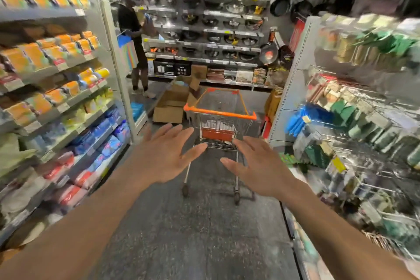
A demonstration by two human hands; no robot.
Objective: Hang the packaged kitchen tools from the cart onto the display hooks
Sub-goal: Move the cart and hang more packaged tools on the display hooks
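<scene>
Head view: both arms reach forward down a shop aisle. The left hand (163, 154) is spread with straight fingers set apart, and it holds nothing. The right hand (256, 166) is open the same way, palm down, and is also empty. The two hands are near each other but not touching.

Just beyond the fingertips of both hands, and apart from them, stands the wire cart (218, 113) with an orange handle bar. It is centred between the hands on the grey floor (193, 234). Pale packets (216, 124) show through the basket wire above an orange panel, but they are too blurred to say what they are.

To the right of the right hand runs the display of wire hooks (363, 138), hung with green, blue and clear packs, all smeared by blur. To the left of the left hand are shelves (68, 102) of orange, yellow and blue packs.

Past the cart and further from the hands, an open cardboard box (170, 104) sits on the floor. Behind it is a back wall of pans (227, 22). Another person (134, 36) stands beyond the left hand, at the far end of the shelves.
</scene>
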